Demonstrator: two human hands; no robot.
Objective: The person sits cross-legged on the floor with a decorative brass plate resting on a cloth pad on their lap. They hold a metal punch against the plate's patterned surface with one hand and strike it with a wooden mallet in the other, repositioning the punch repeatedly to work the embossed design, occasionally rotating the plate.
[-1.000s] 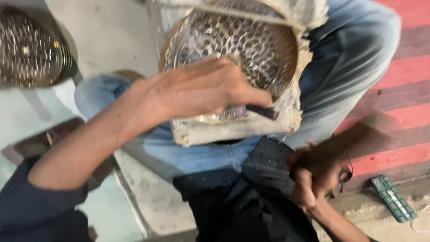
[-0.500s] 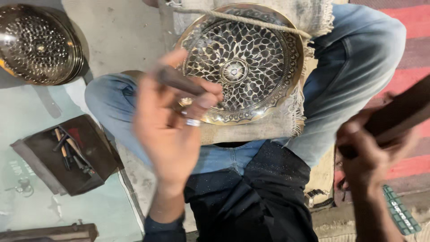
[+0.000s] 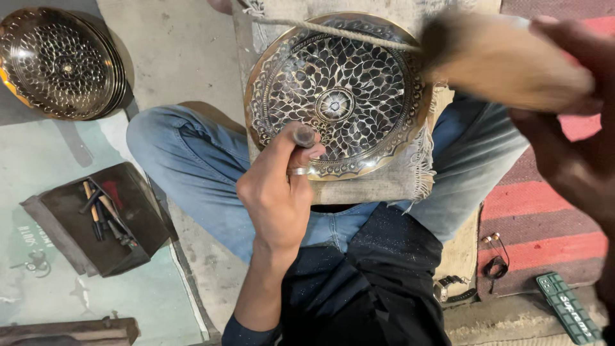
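Gripping punch (image 3: 303, 136) against plate (image 3: 339, 96)

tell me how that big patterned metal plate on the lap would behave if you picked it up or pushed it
The plate looks like stiff metal, so it probably would not flex. Its polished rim may be slippery to grip. It lies on a cloth under a taut rope, so a push would likely meet resistance. Freed, its round shape could roll on edge.
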